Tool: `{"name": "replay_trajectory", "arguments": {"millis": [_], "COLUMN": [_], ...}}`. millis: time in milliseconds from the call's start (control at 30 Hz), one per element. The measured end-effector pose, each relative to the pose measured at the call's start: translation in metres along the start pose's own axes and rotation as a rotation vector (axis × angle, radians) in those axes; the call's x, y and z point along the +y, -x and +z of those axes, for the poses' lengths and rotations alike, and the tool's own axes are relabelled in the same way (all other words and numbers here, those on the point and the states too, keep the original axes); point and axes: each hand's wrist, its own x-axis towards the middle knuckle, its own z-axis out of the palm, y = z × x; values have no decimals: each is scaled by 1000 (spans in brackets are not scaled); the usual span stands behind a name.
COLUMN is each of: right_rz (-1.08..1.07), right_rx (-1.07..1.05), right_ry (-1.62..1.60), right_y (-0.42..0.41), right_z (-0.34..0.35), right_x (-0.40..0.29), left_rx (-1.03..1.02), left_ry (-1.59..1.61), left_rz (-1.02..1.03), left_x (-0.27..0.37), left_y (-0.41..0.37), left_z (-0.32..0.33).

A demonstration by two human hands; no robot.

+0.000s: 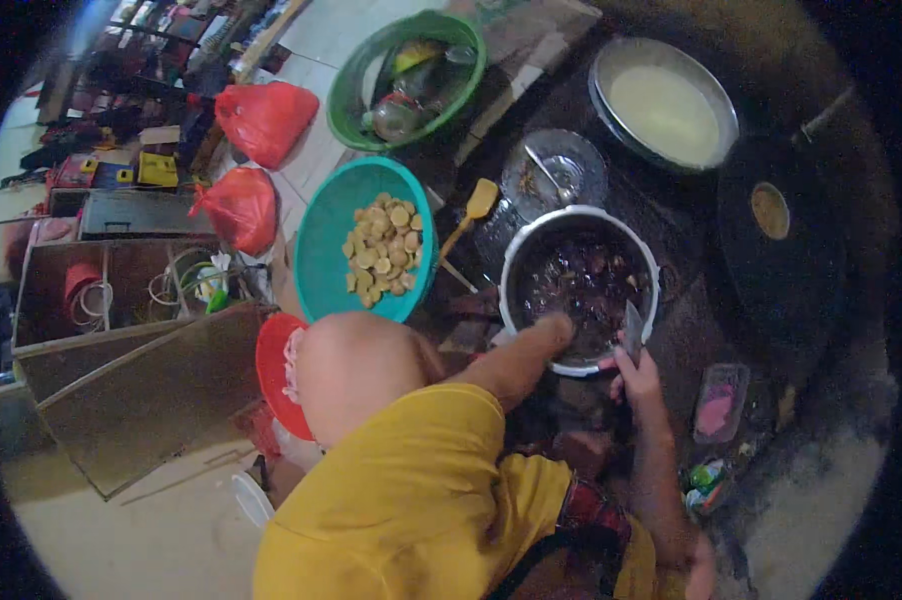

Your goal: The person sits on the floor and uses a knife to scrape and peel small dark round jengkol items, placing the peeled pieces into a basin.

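Note:
A round metal pot [652, 277] with a bright rim stands before me, holding dark, wet pieces of food [578, 274]. My left hand [557, 330] reaches over its near rim and down into it. The fingers are sunk out of sight among the dark contents, so what they hold is hidden. At the pot's right near edge my right hand [638, 379] grips a knife [632, 334], blade pointing up and away from me. To the left, a teal plastic basin [319, 255] contains many round, pale-brown pieces of food [383, 247].
A yellow spatula [477, 202] lies between basin and pot. Beyond the pot are a wet plate [514, 169] with a spoon and a metal bowl [608, 112] of pale liquid. Also around: a green basin [338, 112], red plastic bags [267, 124] and a clear tray [734, 382] with something pink.

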Motion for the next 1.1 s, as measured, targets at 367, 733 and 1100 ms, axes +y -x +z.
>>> {"name": "replay_trajectory", "arguments": {"millis": [367,733,1100], "right_rz": [-2,-19,-9], "right_rx": [37,56,102], "right_ry": [-1,-16,-29], "right_y": [3,13,11], "right_z": [-5,-3,-18], "right_x": [-16,-35,-29], "left_rx": [499,340,102], "left_ry": [-269,-190,-17], "left_rz": [-103,477,280], "left_x": [34,57,38], "left_y": [55,34,-7], "left_z": [-71,-35,-22]}}
